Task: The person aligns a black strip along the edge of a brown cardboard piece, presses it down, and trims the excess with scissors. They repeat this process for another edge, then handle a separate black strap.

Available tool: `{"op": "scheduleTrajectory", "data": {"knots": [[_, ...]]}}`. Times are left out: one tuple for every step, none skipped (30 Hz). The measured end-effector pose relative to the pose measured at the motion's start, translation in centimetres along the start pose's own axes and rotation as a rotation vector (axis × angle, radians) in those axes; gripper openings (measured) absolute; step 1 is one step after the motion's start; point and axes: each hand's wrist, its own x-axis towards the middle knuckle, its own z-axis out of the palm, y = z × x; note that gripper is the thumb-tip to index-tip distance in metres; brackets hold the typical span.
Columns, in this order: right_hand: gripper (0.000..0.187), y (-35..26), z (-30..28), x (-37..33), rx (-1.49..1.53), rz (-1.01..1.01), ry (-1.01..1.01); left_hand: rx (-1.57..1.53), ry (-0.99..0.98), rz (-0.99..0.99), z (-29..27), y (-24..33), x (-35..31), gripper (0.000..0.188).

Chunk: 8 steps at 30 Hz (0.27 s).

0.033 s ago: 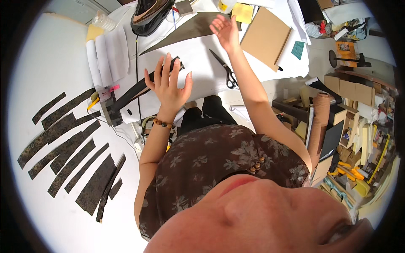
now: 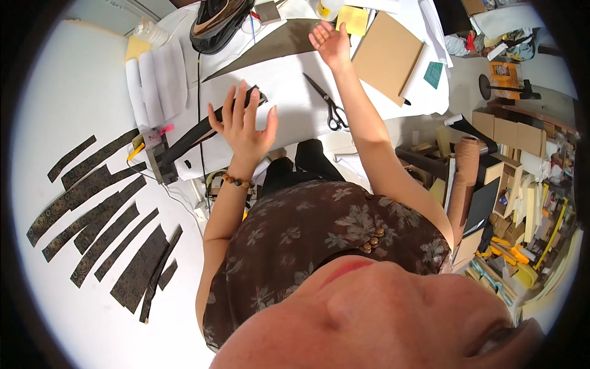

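My left hand [image 2: 246, 123], a beaded bracelet at its wrist, has its fingers spread over a long dark fabric strip [image 2: 200, 130] on the white-covered table [image 2: 276, 123]. Whether the fingertips touch the strip cannot be told. Part of the strip is hidden beneath the hand. Farther off to the right, my right hand [image 2: 332, 46] is open and holds nothing, its fingers stretched and palm partly turned up. Between the two hands lie black-handled scissors [image 2: 327, 101], their points toward the far side. A dark grey-brown fabric piece [image 2: 270, 46] stretches across the table beyond the left hand.
A black iron [image 2: 221, 27] stands at the far edge, its cord trailing nearer. White rolls [image 2: 142, 92] lie left. A brown board [image 2: 387, 58] and yellow notepad [image 2: 352, 20] sit right. Patterned dark strips [image 2: 92, 197] hang at left. Shelving clutter [image 2: 522, 203] fills the right.
My left hand has shifted slightly left and nearer. My right hand has moved a little to the right. Both stay open; the scissors and fabric look unmoved.
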Motion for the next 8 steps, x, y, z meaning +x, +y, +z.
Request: {"op": "scheduleTrajectory", "data": {"knots": [[0.065,-0.5,-1.4,3.1,0.212,0.075,0.098,0.005,0.015,-0.018,0.4,-0.2,0.4,0.039],[0.065,-0.4,-1.8,6.5,0.278,0.120,0.160,0.006,0.027,-0.063,1.0,-1.0,0.8,0.036],[0.065,-0.7,-2.4,8.8,0.333,0.171,0.233,0.023,0.067,-0.096,0.9,-0.4,1.5,0.033],[0.069,-0.9,-3.1,11.5,0.347,0.202,0.254,0.033,0.112,-0.121,1.5,-0.3,1.9,0.031],[0.076,-0.7,-4.0,14.4,0.412,0.259,0.218,0.053,0.148,-0.154,1.7,-0.1,1.8,0.029],[0.082,0.0,-5.7,17.0,0.476,0.324,0.199,0.088,0.172,-0.184,2.1,0.2,1.7,0.032],[0.090,0.8,-7.3,20.0,0.538,0.396,0.182,0.082,0.183,-0.187,2.5,0.3,1.6,0.031],[0.090,4.1,-7.4,20.0,0.526,0.479,0.199,0.083,0.175,-0.211,3.0,0.3,1.5,0.032]]}}
